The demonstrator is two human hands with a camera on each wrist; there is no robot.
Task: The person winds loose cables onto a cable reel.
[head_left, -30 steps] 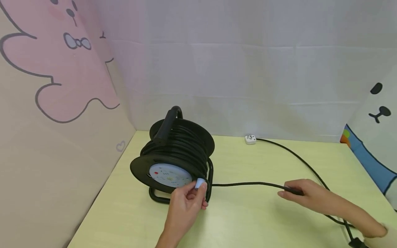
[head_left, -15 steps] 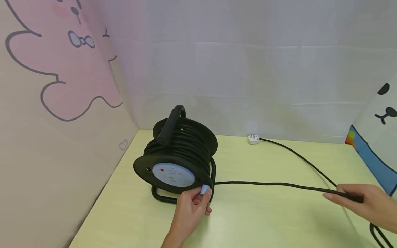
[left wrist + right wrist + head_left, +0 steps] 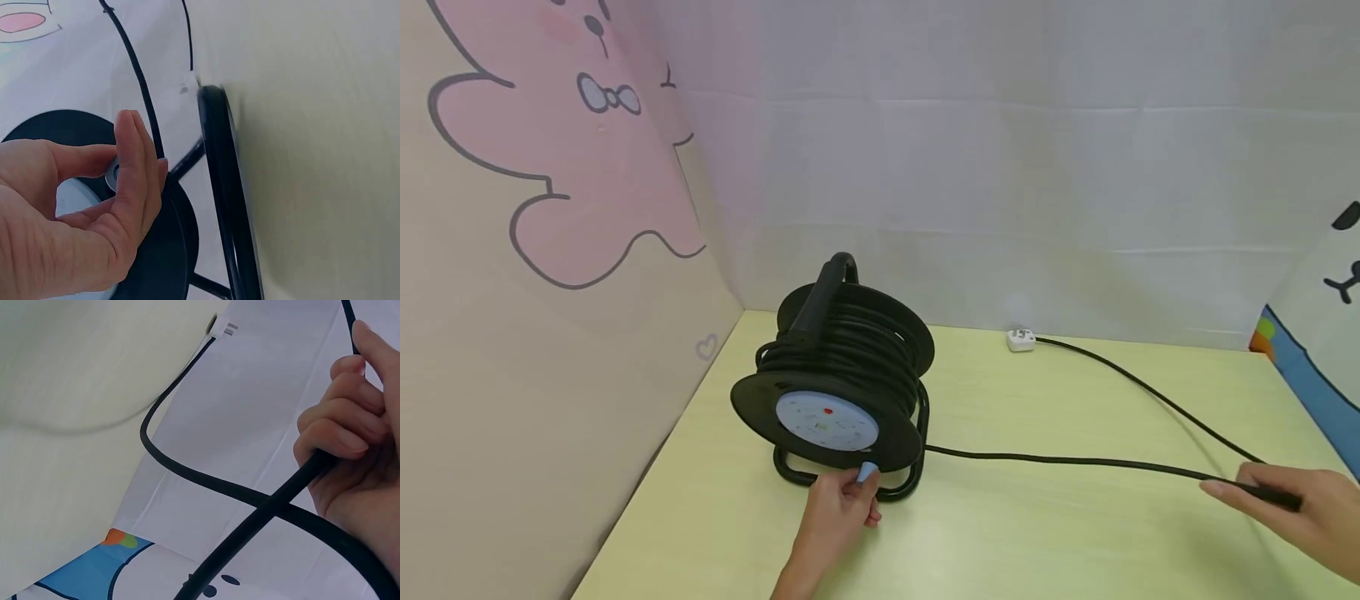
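A black cable reel (image 3: 756, 407) with dark cable wound on its drum stands at the table's left side. Its round front panel (image 3: 827, 422) is pale blue with a small red spot. At the flange's lower edge, my left hand (image 3: 831, 518) pinches a pale blue crank knob (image 3: 867, 472) between thumb and fingers. The left wrist view shows the fingers around that knob (image 3: 112, 175), partly hiding it. Far to the right, my right hand (image 3: 1311, 517) grips the black cable (image 3: 1060, 459) running out from the reel. In the right wrist view the fingers (image 3: 340, 412) curl around it.
A white plug (image 3: 1020, 339) on a black cord lies near the back wall. The reel's carrying handle (image 3: 820, 304) rises on top, and a tubular stand (image 3: 901, 492) holds it up. Pale cloth walls with cartoon prints bound the light yellow table (image 3: 1000, 533).
My left hand has brought the knob from the flange's right side down to its bottom, and the panel's red spot has turned clockwise. My right hand has moved right along with the cable.
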